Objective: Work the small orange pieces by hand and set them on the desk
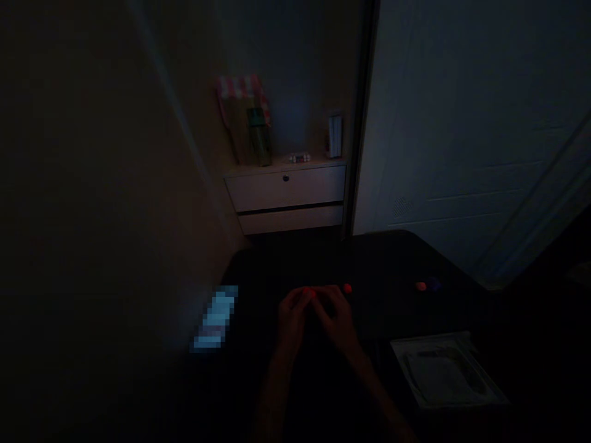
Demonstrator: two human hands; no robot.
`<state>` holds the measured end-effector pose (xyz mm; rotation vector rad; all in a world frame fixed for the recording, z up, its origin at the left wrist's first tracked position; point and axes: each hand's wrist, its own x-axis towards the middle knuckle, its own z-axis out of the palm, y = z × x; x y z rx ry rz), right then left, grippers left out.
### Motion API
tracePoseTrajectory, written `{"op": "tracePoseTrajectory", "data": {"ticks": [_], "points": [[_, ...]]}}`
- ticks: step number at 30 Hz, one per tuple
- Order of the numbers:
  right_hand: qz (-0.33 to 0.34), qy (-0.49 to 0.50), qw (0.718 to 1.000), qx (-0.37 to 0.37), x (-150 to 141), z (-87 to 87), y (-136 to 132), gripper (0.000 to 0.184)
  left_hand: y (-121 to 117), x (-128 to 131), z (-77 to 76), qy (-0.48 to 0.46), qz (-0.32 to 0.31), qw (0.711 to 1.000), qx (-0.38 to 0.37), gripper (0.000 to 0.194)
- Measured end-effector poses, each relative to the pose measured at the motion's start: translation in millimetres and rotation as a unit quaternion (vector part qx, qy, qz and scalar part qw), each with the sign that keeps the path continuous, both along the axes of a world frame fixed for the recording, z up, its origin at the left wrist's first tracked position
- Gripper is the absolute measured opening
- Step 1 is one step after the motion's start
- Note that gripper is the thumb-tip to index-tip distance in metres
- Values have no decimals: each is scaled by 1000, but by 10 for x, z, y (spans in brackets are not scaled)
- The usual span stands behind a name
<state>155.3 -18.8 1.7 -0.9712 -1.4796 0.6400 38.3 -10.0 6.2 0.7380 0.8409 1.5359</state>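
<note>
Over the dark table, my left hand (292,312) and my right hand (338,312) meet at the fingertips. Pinched between them is a small bright red lump (313,294), soft-looking like modelling clay, mostly covered by the fingers. Just beyond my right hand lies another small red lump (347,288), apart from the fingers. Farther right on the table are an orange lump (420,286) and a dark purple lump (434,283), side by side. Dim light hides the finer detail of the fingers.
A black table (383,258) spans the front. At its left glows a pixelated bright screen (216,320); at the right lies a clear flat packet (446,372). Behind stands a drawer unit (295,191) bearing a green-capped bottle (259,138). A pale door panel (462,123) rises right.
</note>
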Motion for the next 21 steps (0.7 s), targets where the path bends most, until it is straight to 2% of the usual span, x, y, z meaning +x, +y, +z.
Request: {"op": "tracePoseTrajectory", "data": {"ticks": [8, 21], "points": [[-20, 57, 998, -10, 0, -29, 15, 23, 0, 9, -1, -2, -11, 1000, -9, 26], [-12, 62, 998, 3, 11, -46, 33, 23, 27, 5, -67, 87, -19, 996, 30, 31]]}}
